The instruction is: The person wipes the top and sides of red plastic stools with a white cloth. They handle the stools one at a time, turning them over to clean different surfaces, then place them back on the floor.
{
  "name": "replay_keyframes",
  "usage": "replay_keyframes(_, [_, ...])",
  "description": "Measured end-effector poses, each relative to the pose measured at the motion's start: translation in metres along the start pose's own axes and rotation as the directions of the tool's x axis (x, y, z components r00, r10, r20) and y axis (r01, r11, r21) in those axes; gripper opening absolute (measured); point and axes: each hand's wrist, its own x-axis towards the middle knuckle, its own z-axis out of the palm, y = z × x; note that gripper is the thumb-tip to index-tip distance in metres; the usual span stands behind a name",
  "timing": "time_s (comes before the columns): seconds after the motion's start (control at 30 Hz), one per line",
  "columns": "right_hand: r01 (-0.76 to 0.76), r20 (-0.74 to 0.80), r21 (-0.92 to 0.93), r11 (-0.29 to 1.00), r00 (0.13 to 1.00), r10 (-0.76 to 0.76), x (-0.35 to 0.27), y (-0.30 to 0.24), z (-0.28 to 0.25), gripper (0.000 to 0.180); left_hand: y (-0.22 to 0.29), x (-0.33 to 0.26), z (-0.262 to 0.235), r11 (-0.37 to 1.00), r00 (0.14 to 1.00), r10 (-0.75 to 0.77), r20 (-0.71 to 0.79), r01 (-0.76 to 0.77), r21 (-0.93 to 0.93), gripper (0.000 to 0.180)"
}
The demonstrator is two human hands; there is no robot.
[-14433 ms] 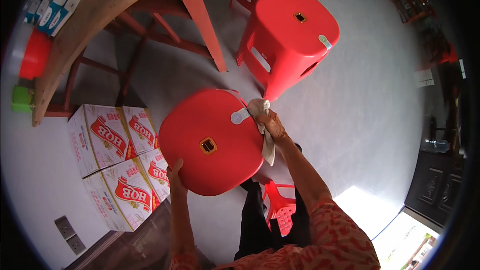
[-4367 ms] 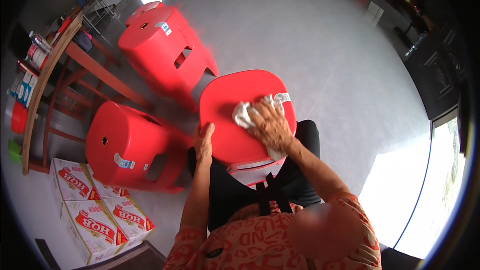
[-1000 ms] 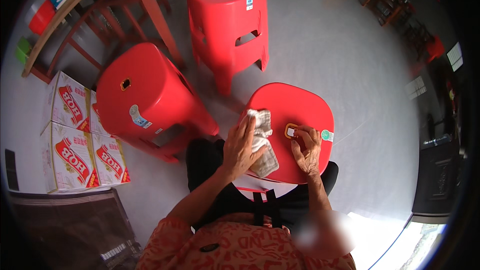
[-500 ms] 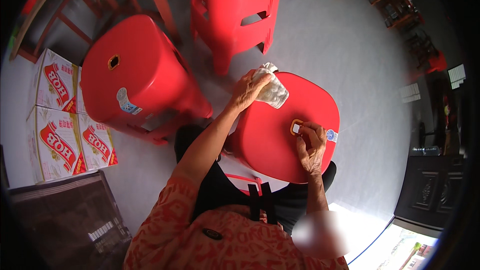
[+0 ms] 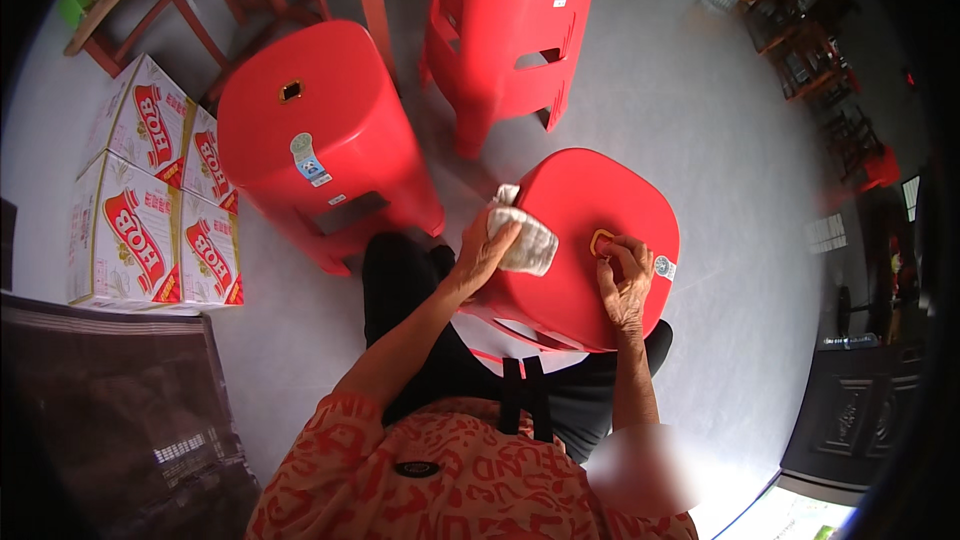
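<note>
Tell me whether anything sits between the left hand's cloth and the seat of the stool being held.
Nothing visible does. The left hand presses the white cloth straight onto the near edge of the stool seat. The right hand rests farther along the seat by the centre hole, clear of the cloth.

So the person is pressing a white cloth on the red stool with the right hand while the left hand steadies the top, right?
Not quite: the hands are swapped. In the head view the left hand presses the white cloth on the red stool, while the right hand steadies the top.
</note>
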Motion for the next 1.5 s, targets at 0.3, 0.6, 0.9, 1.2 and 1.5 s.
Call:
replay_keyframes(0.3, [-0.003,0.037,-0.017,1.0,0.999,0.004,-0.002,-0.003,-0.002,0.031,0.029,-0.074,0.007,0.777,0.948,0.312,0.069,-0.296,0.556,0.083])
replay_keyframes(0.6, [-0.061,0.063,0.011,0.998,0.996,0.06,0.0,-0.004,-0.005,0.04,0.072,0.002,0.018,0.302,0.839,0.309,0.448,-0.533,0.79,0.079])
replay_keyframes(0.9, [-0.204,0.038,0.219,0.954,0.979,0.2,0.001,-0.004,-0.005,0.05,0.058,0.075,0.091,0.084,0.771,0.342,0.536,-0.594,0.8,0.076])
replay_keyframes(1.2, [-0.312,-0.072,0.43,0.847,0.924,0.376,-0.003,0.0,0.0,0.062,0.044,0.065,0.15,0.125,0.752,0.372,0.545,-0.622,0.773,0.074])
replay_keyframes(1.5, [-0.067,-0.188,0.034,0.997,0.98,0.072,-0.005,0.008,-0.003,0.069,0.076,-0.006,0.114,0.584,0.623,0.384,0.682,-0.736,0.343,0.096])
